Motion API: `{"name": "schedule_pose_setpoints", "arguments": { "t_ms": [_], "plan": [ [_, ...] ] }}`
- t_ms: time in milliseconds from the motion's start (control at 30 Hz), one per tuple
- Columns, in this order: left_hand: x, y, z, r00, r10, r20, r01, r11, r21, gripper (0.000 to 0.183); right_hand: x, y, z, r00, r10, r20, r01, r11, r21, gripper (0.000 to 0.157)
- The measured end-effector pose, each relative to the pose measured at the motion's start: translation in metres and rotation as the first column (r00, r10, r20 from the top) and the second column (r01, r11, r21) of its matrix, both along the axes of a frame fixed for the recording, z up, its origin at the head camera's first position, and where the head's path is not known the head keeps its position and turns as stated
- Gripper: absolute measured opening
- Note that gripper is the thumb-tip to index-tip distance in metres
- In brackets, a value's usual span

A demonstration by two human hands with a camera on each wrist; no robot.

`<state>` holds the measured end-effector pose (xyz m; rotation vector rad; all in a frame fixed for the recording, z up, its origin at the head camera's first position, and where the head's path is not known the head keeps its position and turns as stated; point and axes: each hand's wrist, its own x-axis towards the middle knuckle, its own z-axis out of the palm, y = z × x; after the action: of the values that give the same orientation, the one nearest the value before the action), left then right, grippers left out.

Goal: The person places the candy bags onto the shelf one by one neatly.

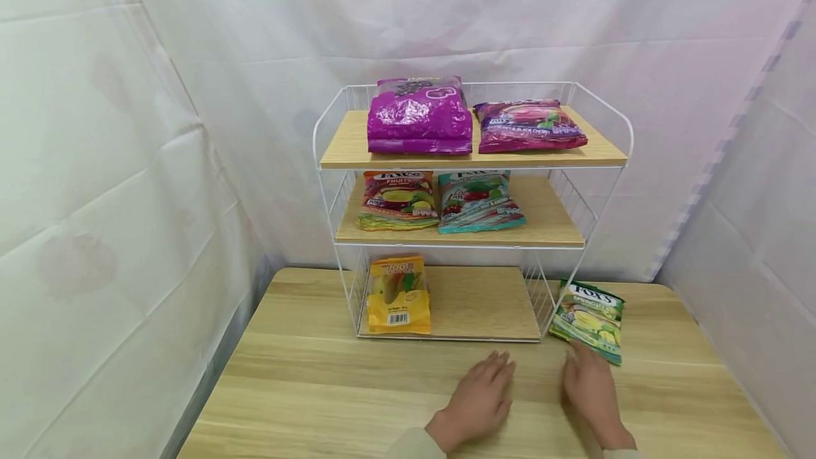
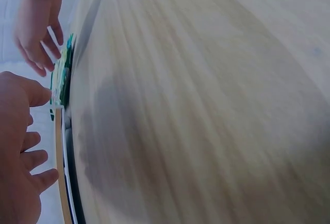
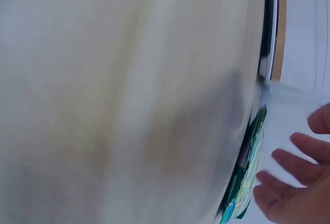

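Observation:
A green Fox's candy bag (image 1: 589, 321) lies on the table beside the right end of a white wire rack (image 1: 446, 241). My right hand (image 1: 591, 384) is at the bag's near edge, overlapping it in the head view. In the right wrist view its fingers (image 3: 299, 165) are spread and relaxed, with nothing between them. My left hand (image 1: 479, 397) is over the table in front of the rack's bottom shelf, fingers extended and holding nothing. The left wrist view shows its thumb and fingers (image 2: 33, 157) apart.
On the top shelf sit a large purple bag (image 1: 421, 119) and a berry candy bag (image 1: 529, 126). The middle shelf holds an orange fruit bag (image 1: 398, 202) and a teal cherry bag (image 1: 479, 204). A yellow bag (image 1: 399, 296) stands at the left of the bottom shelf. White curtains (image 1: 159, 197) surround the table.

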<state>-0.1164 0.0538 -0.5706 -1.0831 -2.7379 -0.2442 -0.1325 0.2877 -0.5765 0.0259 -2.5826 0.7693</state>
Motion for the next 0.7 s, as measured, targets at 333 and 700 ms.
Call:
{"name": "schedule_pose_setpoints", "arguments": {
  "t_ms": [333,700],
  "plan": [
    [-0.002,0.005,0.005,1.0,0.01,-0.011,-0.011,0.994,-0.107,0.057,-0.022,0.027,-0.009,0.975,0.088,0.205,-0.098,0.995,0.035,0.043],
    [-0.008,0.007,0.002,1.0,0.024,0.014,-0.023,0.998,-0.066,0.056,-0.026,0.031,-0.007,0.931,0.075,0.356,-0.147,0.973,0.18,0.057]
  ]
}}
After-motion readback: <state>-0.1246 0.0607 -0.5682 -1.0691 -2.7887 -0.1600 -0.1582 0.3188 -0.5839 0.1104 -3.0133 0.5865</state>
